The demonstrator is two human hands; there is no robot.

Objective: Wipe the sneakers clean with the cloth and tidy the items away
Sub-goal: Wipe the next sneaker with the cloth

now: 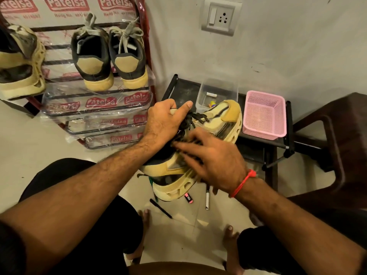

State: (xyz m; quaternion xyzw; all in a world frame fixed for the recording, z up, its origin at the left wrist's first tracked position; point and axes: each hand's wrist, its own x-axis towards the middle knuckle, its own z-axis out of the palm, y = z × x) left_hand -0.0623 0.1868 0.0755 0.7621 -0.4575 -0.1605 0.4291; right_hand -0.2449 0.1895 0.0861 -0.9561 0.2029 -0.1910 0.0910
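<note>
Fingers of the left hand (pixel 164 124) curl around the tongue and collar of a cream-and-black sneaker (pixel 200 147), thumb stretched out over its dark laces (pixel 195 119); the right hand (pixel 216 163) lies on the shoe's side with fingers slightly spread, their tips at the lace area, though whether they pinch a lace cannot be told. That sneaker is held in the air above the floor, between the person's knees and the low black stand (pixel 256 143), its toe pointing toward the stand.

At the left stands a plastic-wrapped shoe rack (pixel 95 108). On its top shelf a pair of dark sneakers with cream heels (pixel 108 56) sits near the right edge, heels outward, and a matching cream sneaker (pixel 19 62) sits at the left edge. A brown chair (pixel 341 135) fills the right side. On the black stand a pink mesh basket (pixel 265 114) sits at the right end and a clear plastic tub (pixel 216 92) just left of it, partly behind the held shoe. A red thread (pixel 243 183) circles the right wrist. On the floor tiles below the shoe lie a white marker (pixel 207 201), a black pen (pixel 160 209) and a small pink highlighter (pixel 188 198).
</note>
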